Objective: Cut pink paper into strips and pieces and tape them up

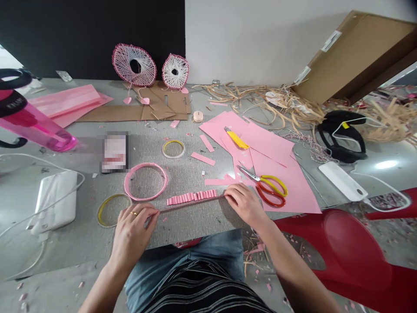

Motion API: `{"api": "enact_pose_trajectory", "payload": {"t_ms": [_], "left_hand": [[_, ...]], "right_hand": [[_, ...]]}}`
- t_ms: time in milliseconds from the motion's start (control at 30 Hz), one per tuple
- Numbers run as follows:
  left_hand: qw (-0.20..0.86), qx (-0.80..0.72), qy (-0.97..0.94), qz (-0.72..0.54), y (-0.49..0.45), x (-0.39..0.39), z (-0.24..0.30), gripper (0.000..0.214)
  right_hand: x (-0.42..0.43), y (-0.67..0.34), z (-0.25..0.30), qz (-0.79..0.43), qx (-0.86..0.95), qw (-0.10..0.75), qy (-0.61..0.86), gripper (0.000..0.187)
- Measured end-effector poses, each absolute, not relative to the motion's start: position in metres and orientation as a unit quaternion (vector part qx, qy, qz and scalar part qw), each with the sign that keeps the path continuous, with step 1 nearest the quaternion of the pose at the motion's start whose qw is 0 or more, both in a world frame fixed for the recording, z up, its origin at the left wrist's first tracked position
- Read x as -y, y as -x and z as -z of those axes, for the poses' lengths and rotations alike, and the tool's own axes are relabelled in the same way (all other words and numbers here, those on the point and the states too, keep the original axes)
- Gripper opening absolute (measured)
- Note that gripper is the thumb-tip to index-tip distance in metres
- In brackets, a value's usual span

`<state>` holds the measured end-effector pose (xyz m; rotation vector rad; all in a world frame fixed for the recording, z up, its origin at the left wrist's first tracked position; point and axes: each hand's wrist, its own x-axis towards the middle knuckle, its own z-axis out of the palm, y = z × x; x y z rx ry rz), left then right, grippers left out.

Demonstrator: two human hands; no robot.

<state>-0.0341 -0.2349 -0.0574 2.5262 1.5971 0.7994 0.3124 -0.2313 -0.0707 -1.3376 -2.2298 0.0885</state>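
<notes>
Striped top (202,282) nearest; beyond, left hand (135,224) and right hand (245,203) pinch a thin strip (189,204) stretched between them beside pink rolls (191,198) on the desk (146,150), apparently aligning it; next calls for steady fingers.

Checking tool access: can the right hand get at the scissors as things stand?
Likely yes: the scissors lie on pink paper close beside the right hand, with nothing covering them. Its fingers pinch the thin strip, though; it would likely need to let go first.
</notes>
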Motion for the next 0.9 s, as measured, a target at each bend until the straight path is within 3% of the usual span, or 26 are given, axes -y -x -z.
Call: {"api": "enact_pose_trajectory", "payload": {"t_ms": [900], "left_hand": [[-0.018, -0.511, -0.825, -0.24, 0.0327, 0.2344, 0.0599, 0.016]], "right_hand": [[0.2289, -0.3099, 0.0698, -0.021, 0.828, 0.253, 0.499, 0.018]]}}
